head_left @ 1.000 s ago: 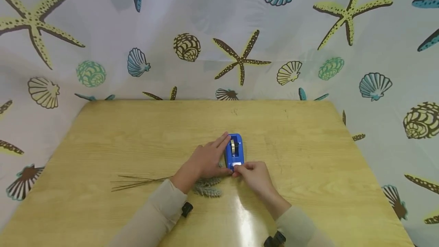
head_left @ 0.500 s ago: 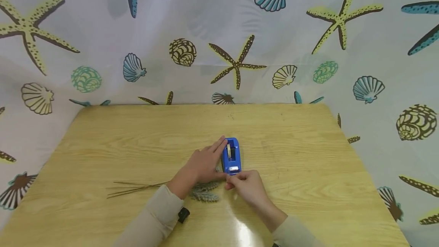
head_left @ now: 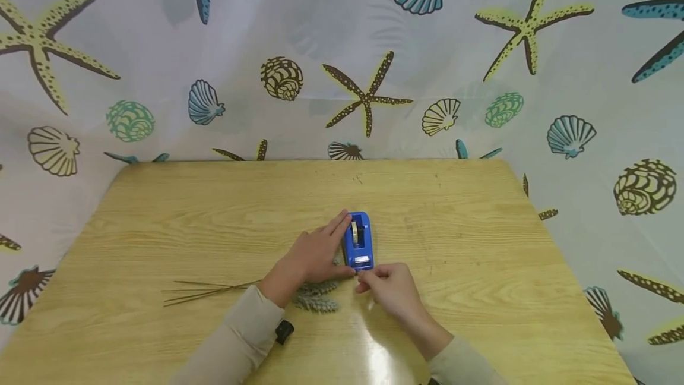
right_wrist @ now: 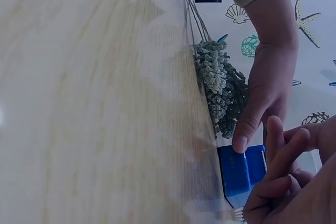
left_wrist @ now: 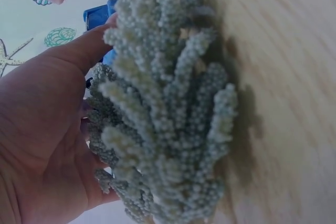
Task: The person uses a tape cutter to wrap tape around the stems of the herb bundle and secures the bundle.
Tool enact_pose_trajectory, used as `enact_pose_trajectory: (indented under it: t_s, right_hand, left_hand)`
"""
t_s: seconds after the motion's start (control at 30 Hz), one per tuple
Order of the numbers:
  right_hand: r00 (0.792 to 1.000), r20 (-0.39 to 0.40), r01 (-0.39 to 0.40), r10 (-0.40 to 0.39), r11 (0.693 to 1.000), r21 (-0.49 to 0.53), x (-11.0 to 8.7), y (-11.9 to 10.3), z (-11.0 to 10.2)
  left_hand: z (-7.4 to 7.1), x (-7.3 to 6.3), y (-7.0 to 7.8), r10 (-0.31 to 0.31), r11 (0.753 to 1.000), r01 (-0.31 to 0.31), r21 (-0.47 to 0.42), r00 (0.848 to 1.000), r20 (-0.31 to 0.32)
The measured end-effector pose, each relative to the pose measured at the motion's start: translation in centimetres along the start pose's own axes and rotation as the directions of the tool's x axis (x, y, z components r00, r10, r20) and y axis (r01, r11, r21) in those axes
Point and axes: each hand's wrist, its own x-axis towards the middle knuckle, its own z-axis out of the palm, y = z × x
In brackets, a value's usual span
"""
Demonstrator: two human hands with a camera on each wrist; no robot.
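A blue tape dispenser (head_left: 357, 252) with a pale tape roll (head_left: 354, 233) stands mid-table. My left hand (head_left: 312, 259) grips it along its left side, fingertips by the far corner. In the right wrist view the left thumb (right_wrist: 242, 141) presses on the dispenser's near end. Just in front of that end, my right hand (head_left: 396, 294) pinches with thumb and forefinger, apparently on the tape's end, which is barely visible. Grey-green dried flower sprigs (head_left: 317, 303) lie under and beside the left hand; their beaded heads (left_wrist: 163, 93) fill much of the left wrist view.
Thin brown stems (head_left: 205, 293) of the sprigs reach left over the wooden table (head_left: 470, 242). Behind the table hangs a white cloth (head_left: 299, 28) printed with shells and starfish. A black wrist camera (head_left: 284, 331) sits at the left sleeve.
The right fingertips have drawn back from over the dispenser's cutter to just in front of its near end. My left hand stays on the dispenser. The head view has shifted slightly.
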Motion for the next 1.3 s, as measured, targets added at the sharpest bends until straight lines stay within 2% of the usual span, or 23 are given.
enact_pose_trajectory:
  t_s: [0.5,0.77,0.97,1.3]
  right_hand:
    - [1.000,-0.024,-0.013,0.013,1.000,0.005,-0.5,0.2,-1.1]
    - [1.000,0.005,-0.022,0.022,0.999,0.037,-0.6,0.2,-1.1]
    - [1.000,0.010,-0.026,0.026,0.999,0.036,-0.8,0.0,-1.0]
    - [1.000,0.002,-0.015,0.015,0.999,0.033,-1.4,0.2,-0.6]
  left_hand:
    - [0.7,0.5,-0.3,0.051,0.997,-0.052,-0.050,0.998,-0.031]
    - [0.4,0.2,-0.3,0.014,0.998,-0.015,-0.067,1.000,-0.009]
    - [0.5,0.1,-0.4,0.017,0.997,-0.019,-0.081,0.999,-0.030]
    - [0.5,-0.2,-0.5,0.009,0.996,-0.011,-0.089,1.000,-0.028]
